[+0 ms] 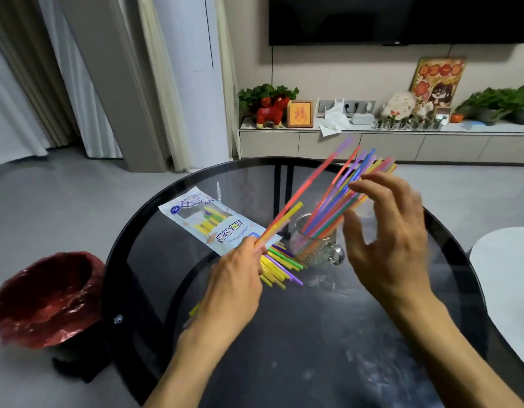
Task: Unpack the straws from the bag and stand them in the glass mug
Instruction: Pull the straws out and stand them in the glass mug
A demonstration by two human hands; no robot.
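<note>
**Straws going into mug, both hands busy**

Round dark glass table [284,363] seen from above. Left hand [237,284] pinches a few straws [287,219] at their lower ends — one red-orange, one yellow, maybe one more, blurred. They slant up and to the right, tips above the mug but not inside it. Fingers curled around the straw ends.

Right hand [393,240] is raised just right of the mug, fingers spread and loosely bent, thumb apart. Fingertips [357,185] touch or brush the upper part of the standing bunch; no clear grip visible.

Glass mug [313,245] stands upright near table centre, textured glass, handle facing the camera side. A bunch of coloured straws [337,207] stands in it — purple, blue, red, green, yellow — leaning right and fanning out at the top.

Straw bag [207,222] lies flat left of the mug, printed side up, a few straws visible through its window. Loose straws [279,266], mostly yellow, green and purple, lie in a pile on the table at the bag's open end, between left hand and mug, partly hidden by the hand. Another yellow straw end [193,310] shows left of the left wrist.

Bin with red liner [48,298] on floor left of table. TV cabinet [372,145] with plants and ornaments at the back wall.
</note>
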